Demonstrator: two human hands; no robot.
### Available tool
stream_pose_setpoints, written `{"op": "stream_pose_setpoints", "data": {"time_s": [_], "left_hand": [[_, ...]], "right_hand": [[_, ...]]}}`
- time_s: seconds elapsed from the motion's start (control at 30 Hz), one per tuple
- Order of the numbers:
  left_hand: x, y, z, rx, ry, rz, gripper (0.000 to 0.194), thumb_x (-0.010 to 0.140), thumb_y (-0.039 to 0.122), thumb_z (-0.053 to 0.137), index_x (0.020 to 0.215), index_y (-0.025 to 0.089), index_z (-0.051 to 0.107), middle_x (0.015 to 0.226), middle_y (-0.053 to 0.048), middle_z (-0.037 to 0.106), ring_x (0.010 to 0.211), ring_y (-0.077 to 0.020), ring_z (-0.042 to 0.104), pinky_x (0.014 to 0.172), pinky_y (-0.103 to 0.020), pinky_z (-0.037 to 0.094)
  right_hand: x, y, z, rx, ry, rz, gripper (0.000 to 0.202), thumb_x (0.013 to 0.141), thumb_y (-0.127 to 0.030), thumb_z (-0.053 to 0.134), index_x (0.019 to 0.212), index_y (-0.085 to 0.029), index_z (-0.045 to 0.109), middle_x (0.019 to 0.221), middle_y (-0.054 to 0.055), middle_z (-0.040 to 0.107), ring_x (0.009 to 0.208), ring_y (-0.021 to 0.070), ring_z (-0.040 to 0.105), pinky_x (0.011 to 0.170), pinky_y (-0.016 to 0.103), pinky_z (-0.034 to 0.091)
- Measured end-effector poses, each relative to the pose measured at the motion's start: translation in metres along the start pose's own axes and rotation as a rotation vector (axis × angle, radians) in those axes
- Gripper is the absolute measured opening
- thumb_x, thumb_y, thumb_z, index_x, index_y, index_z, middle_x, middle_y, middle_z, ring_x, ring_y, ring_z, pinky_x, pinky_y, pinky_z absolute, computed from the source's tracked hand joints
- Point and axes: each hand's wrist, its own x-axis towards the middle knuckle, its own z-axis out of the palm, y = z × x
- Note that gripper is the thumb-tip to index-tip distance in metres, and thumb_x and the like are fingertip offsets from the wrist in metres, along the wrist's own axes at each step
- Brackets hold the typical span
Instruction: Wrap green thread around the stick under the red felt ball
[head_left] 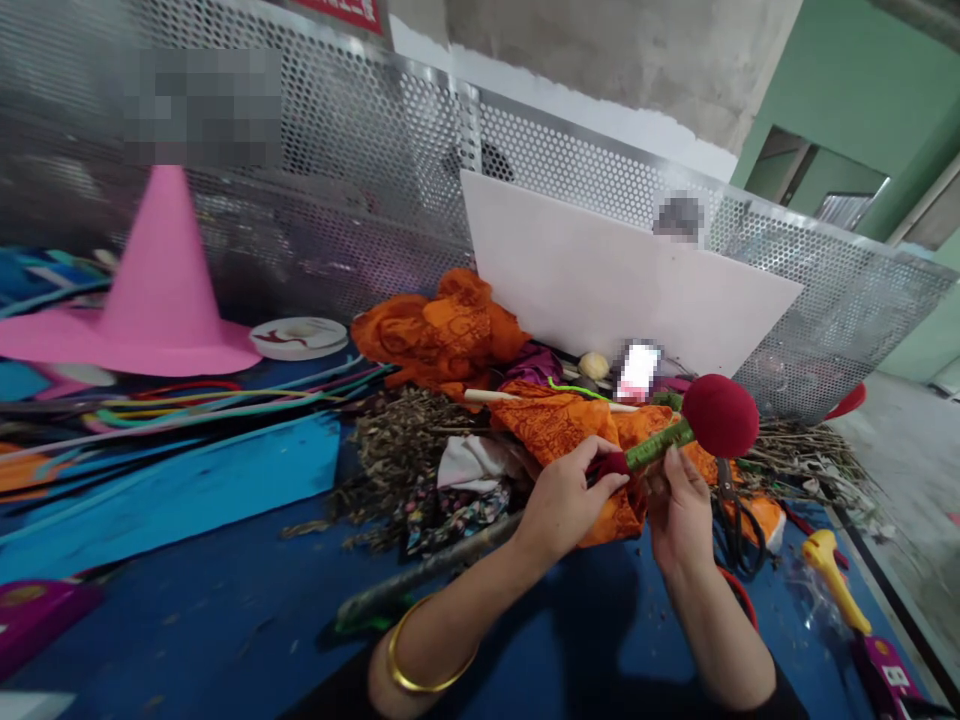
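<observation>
A short stick with a green wrapped shaft and a round red head is held above the blue table, its red head up to the right. My left hand, with a gold bangle on its wrist, is closed round the dark red lower end of the stick. Below the head, my right hand pinches the green shaft with thumb and fingers. Behind and beneath the hands lies crumpled orange patterned cloth. Black-handled scissors rest just right of my right hand.
A pink cone hat, tape roll and blue board are at the left. Dried twigs and a grey rod lie mid-table. A white panel leans behind; a yellow-handled tool is at right.
</observation>
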Motion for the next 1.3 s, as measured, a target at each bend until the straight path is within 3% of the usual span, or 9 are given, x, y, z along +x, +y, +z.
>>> {"op": "stream_pose_setpoints", "data": {"time_s": [0.13, 0.37, 0.47, 0.53, 0.63, 0.73, 0.87, 1.03, 1.3], "left_hand": [[0.000, -0.001, -0.001, 0.043, -0.051, -0.006, 0.018, 0.078, 0.029, 0.063, 0.095, 0.021, 0.065, 0.088, 0.000, 0.073, 0.079, -0.0180, 0.067, 0.076, -0.028, 0.050], [0.010, 0.002, -0.037, 0.223, -0.263, 0.060, 0.028, 0.089, 0.026, 0.045, 0.096, 0.022, 0.072, 0.099, -0.002, 0.077, 0.094, -0.0203, 0.070, 0.087, -0.030, 0.052], [0.003, 0.006, -0.029, 0.375, 0.070, 0.145, 0.038, 0.094, 0.021, 0.038, 0.118, 0.021, 0.067, 0.122, -0.007, 0.071, 0.114, -0.0225, 0.064, 0.102, -0.037, 0.047], [-0.004, 0.007, -0.014, 0.464, 0.262, 0.416, 0.043, 0.098, 0.025, 0.035, 0.134, 0.015, 0.056, 0.138, -0.012, 0.060, 0.131, -0.0237, 0.052, 0.114, -0.041, 0.038], [-0.010, 0.002, 0.008, 0.574, 0.160, 0.711, 0.055, 0.097, 0.041, 0.046, 0.142, 0.009, 0.046, 0.141, -0.018, 0.056, 0.135, -0.0281, 0.049, 0.116, -0.043, 0.036], [-0.007, -0.005, 0.016, 0.610, 0.032, 0.549, 0.060, 0.097, 0.046, 0.046, 0.143, 0.008, 0.043, 0.134, -0.021, 0.061, 0.117, -0.0304, 0.063, 0.098, -0.042, 0.051], [-0.002, -0.002, 0.005, 0.520, -0.128, 0.273, 0.046, 0.095, 0.030, 0.049, 0.139, 0.014, 0.047, 0.129, -0.015, 0.066, 0.111, -0.0271, 0.066, 0.093, -0.038, 0.051], [0.000, 0.011, -0.008, 0.496, -0.241, 0.044, 0.012, 0.086, 0.025, 0.054, 0.087, 0.018, 0.064, 0.082, -0.006, 0.071, 0.080, -0.0243, 0.068, 0.069, -0.031, 0.046], [0.004, 0.001, -0.014, 0.162, -0.335, 0.009, 0.006, 0.078, 0.024, 0.056, 0.075, 0.019, 0.057, 0.071, 0.000, 0.062, 0.070, -0.0173, 0.059, 0.063, -0.025, 0.042]], "right_hand": [[0.004, 0.007, -0.005, -0.053, 0.025, -0.060, 0.034, 0.058, -0.037, 0.088, 0.078, -0.016, 0.069, 0.061, -0.006, 0.057, 0.048, 0.0040, 0.038, 0.047, 0.020, 0.031], [0.005, 0.013, -0.006, -0.082, 0.041, -0.132, 0.032, 0.062, -0.036, 0.086, 0.073, -0.016, 0.064, 0.059, -0.007, 0.053, 0.047, 0.0039, 0.034, 0.047, 0.021, 0.028], [0.004, 0.012, -0.004, -0.069, 0.051, -0.124, 0.032, 0.061, -0.036, 0.086, 0.072, -0.017, 0.063, 0.058, -0.007, 0.053, 0.047, 0.0038, 0.034, 0.047, 0.020, 0.028], [0.003, 0.012, -0.004, -0.056, 0.036, -0.108, 0.032, 0.062, -0.036, 0.086, 0.072, -0.017, 0.063, 0.059, -0.007, 0.054, 0.047, 0.0041, 0.036, 0.047, 0.020, 0.029], [0.002, 0.013, -0.003, -0.068, 0.030, -0.116, 0.031, 0.062, -0.037, 0.085, 0.074, -0.017, 0.065, 0.063, -0.005, 0.060, 0.051, 0.0064, 0.045, 0.052, 0.021, 0.036], [0.000, 0.015, -0.002, -0.104, 0.040, -0.143, 0.032, 0.063, -0.039, 0.084, 0.076, -0.017, 0.066, 0.067, -0.002, 0.064, 0.057, 0.0094, 0.052, 0.056, 0.024, 0.041], [-0.002, 0.016, -0.003, -0.111, 0.033, -0.125, 0.033, 0.063, -0.040, 0.084, 0.079, -0.016, 0.067, 0.069, -0.002, 0.065, 0.056, 0.0086, 0.050, 0.053, 0.023, 0.037], [-0.004, 0.018, -0.005, -0.134, 0.006, -0.126, 0.032, 0.067, -0.039, 0.083, 0.072, -0.016, 0.061, 0.055, -0.008, 0.049, 0.048, 0.0045, 0.031, 0.048, 0.022, 0.023], [-0.006, 0.019, -0.005, -0.156, 0.003, -0.136, 0.034, 0.067, -0.041, 0.082, 0.071, -0.017, 0.058, 0.055, -0.008, 0.046, 0.050, 0.0054, 0.032, 0.049, 0.022, 0.026]]}}
